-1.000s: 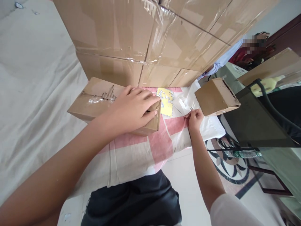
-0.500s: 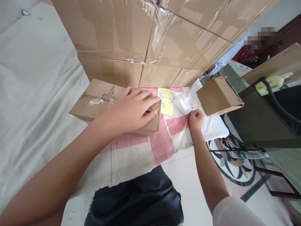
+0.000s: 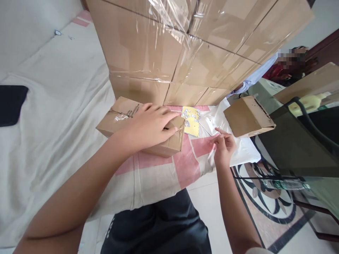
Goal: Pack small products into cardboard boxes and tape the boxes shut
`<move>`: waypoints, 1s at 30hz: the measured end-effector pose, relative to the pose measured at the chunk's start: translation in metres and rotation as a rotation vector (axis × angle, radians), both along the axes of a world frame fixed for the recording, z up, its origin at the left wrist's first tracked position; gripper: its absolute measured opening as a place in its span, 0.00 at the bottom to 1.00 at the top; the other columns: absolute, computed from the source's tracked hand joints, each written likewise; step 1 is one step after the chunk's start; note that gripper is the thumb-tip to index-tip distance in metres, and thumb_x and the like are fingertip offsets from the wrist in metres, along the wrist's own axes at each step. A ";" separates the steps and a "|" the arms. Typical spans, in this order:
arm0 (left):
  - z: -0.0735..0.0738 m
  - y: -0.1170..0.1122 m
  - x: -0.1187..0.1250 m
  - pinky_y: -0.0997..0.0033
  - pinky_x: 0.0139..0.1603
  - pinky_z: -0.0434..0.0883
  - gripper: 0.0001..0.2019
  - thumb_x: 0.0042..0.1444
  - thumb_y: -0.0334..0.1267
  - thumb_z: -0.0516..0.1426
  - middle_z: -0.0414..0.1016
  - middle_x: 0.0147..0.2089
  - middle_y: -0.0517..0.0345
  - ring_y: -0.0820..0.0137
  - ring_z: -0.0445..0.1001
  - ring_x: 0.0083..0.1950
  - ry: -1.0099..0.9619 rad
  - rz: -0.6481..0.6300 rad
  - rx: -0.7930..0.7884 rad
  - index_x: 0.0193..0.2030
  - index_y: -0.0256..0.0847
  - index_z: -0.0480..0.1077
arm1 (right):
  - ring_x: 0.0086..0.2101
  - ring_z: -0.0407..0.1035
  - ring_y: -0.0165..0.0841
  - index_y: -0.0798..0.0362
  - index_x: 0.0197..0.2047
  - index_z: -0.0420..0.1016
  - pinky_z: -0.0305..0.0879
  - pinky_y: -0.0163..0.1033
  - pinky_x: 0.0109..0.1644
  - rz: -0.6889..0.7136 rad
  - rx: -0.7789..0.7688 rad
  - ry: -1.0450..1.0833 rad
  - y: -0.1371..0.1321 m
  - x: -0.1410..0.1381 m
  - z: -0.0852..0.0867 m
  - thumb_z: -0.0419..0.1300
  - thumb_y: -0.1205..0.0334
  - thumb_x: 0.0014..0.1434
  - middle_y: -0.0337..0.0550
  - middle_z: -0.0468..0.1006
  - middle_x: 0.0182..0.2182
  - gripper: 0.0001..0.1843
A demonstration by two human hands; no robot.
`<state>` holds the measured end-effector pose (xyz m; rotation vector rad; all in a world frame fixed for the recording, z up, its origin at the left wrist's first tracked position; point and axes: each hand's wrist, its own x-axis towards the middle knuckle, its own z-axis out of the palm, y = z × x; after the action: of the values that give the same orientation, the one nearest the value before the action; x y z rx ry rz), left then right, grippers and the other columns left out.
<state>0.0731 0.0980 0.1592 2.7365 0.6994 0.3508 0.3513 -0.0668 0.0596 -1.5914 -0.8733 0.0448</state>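
Observation:
My left hand (image 3: 156,123) lies across a small brown cardboard box (image 3: 124,111), its fingers spread over the top and the thumb at the near right end. The top of this box is torn. Right of it, a yellow sheet with small pale printed shapes (image 3: 191,121) lies on the cloth. A thin dark line (image 3: 204,128), perhaps a stick or an edge, runs from the sheet toward my right hand (image 3: 224,143). That hand's fingers are apart, the forefinger stretched out; nothing shows clearly between them. Beneath and beside it lies white plastic (image 3: 239,150).
A large stack of taped cardboard boxes (image 3: 148,53) rises behind. At the right stand another small box (image 3: 242,116) and a black chair (image 3: 286,141). A dark flat object (image 3: 12,105) lies at the far left on the cloth. Another person's blue sleeve (image 3: 254,76) shows behind the stack.
My right hand has drawn back slightly and its fingers have spread from a pinch. My left hand still rests on the box. The view has shifted left.

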 end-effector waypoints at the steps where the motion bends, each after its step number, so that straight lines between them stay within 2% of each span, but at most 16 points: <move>1: 0.002 0.004 -0.006 0.49 0.70 0.56 0.25 0.70 0.49 0.44 0.69 0.71 0.58 0.53 0.65 0.70 0.032 0.020 -0.013 0.71 0.54 0.65 | 0.37 0.79 0.38 0.49 0.34 0.65 0.72 0.42 0.41 0.042 0.010 0.019 -0.001 -0.013 0.005 0.60 0.51 0.64 0.45 0.83 0.36 0.13; 3: 0.009 0.014 -0.020 0.48 0.68 0.57 0.26 0.69 0.52 0.45 0.71 0.69 0.58 0.50 0.66 0.68 0.099 0.081 -0.038 0.71 0.56 0.65 | 0.33 0.79 0.34 0.50 0.35 0.68 0.71 0.40 0.36 0.140 0.038 0.073 -0.001 -0.038 0.016 0.63 0.53 0.64 0.49 0.84 0.45 0.12; 6: 0.022 0.034 -0.046 0.51 0.64 0.60 0.25 0.66 0.55 0.49 0.75 0.64 0.58 0.50 0.70 0.63 0.184 0.170 -0.099 0.67 0.57 0.69 | 0.22 0.73 0.26 0.51 0.38 0.71 0.70 0.39 0.31 0.317 0.005 0.159 0.001 -0.068 0.034 0.64 0.55 0.65 0.51 0.79 0.58 0.10; 8: 0.028 0.047 -0.064 0.56 0.59 0.63 0.27 0.63 0.59 0.52 0.75 0.64 0.59 0.52 0.71 0.60 0.215 0.222 -0.196 0.66 0.57 0.69 | 0.20 0.71 0.24 0.50 0.39 0.72 0.70 0.40 0.29 0.390 -0.044 0.178 0.003 -0.082 0.048 0.65 0.53 0.65 0.52 0.77 0.61 0.10; 10: 0.033 0.057 -0.078 0.60 0.54 0.66 0.29 0.60 0.63 0.55 0.74 0.65 0.60 0.55 0.72 0.58 0.225 0.264 -0.317 0.65 0.57 0.69 | 0.21 0.72 0.27 0.50 0.37 0.73 0.72 0.41 0.30 0.446 -0.101 0.171 0.005 -0.093 0.063 0.66 0.50 0.64 0.52 0.80 0.58 0.13; 12: 0.035 0.062 -0.085 0.63 0.49 0.67 0.29 0.57 0.65 0.56 0.77 0.61 0.60 0.57 0.74 0.53 0.267 0.312 -0.394 0.61 0.54 0.72 | 0.23 0.74 0.31 0.50 0.34 0.72 0.73 0.43 0.30 0.516 -0.167 0.158 0.008 -0.102 0.079 0.68 0.47 0.62 0.52 0.83 0.51 0.16; 15: 0.036 0.059 -0.080 0.62 0.44 0.67 0.32 0.51 0.70 0.58 0.81 0.53 0.56 0.57 0.76 0.47 0.357 0.350 -0.381 0.53 0.48 0.77 | 0.23 0.74 0.32 0.49 0.31 0.72 0.72 0.42 0.29 0.615 -0.247 0.141 0.016 -0.115 0.098 0.69 0.44 0.61 0.48 0.84 0.40 0.19; 18: 0.033 0.047 -0.064 0.62 0.42 0.67 0.39 0.45 0.76 0.58 0.82 0.52 0.51 0.53 0.77 0.47 0.372 0.277 -0.346 0.51 0.46 0.78 | 0.19 0.68 0.27 0.49 0.32 0.72 0.67 0.38 0.26 0.673 -0.220 0.146 0.026 -0.128 0.109 0.70 0.47 0.61 0.42 0.82 0.35 0.17; 20: 0.029 0.038 -0.053 0.63 0.40 0.66 0.39 0.44 0.77 0.57 0.82 0.48 0.50 0.54 0.78 0.44 0.359 0.212 -0.358 0.49 0.47 0.79 | 0.17 0.62 0.23 0.50 0.34 0.71 0.60 0.34 0.22 0.713 -0.223 0.180 0.033 -0.136 0.113 0.69 0.49 0.63 0.40 0.81 0.34 0.16; 24: 0.023 0.027 -0.042 0.64 0.34 0.66 0.33 0.50 0.73 0.54 0.82 0.36 0.51 0.59 0.78 0.34 0.286 0.144 -0.422 0.41 0.45 0.79 | 0.16 0.54 0.21 0.51 0.38 0.71 0.47 0.31 0.19 0.817 -0.385 0.283 0.042 -0.150 0.120 0.67 0.50 0.65 0.36 0.77 0.25 0.15; 27: 0.025 0.026 -0.045 0.63 0.32 0.64 0.27 0.55 0.67 0.53 0.80 0.30 0.51 0.61 0.77 0.30 0.272 0.130 -0.418 0.34 0.43 0.77 | 0.18 0.55 0.22 0.53 0.40 0.72 0.46 0.30 0.20 0.911 -0.508 0.324 0.046 -0.158 0.127 0.68 0.52 0.64 0.34 0.74 0.22 0.14; 30: 0.031 0.028 -0.051 0.63 0.30 0.64 0.20 0.56 0.58 0.55 0.80 0.29 0.52 0.62 0.77 0.27 0.268 0.114 -0.402 0.31 0.43 0.75 | 0.19 0.57 0.22 0.53 0.41 0.71 0.46 0.30 0.21 0.962 -0.602 0.332 0.047 -0.162 0.131 0.68 0.53 0.63 0.33 0.73 0.21 0.14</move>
<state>0.0218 0.1259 0.1903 2.3845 0.8867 -0.1284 0.1896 -0.0196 0.1911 -1.4738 -1.3528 1.3145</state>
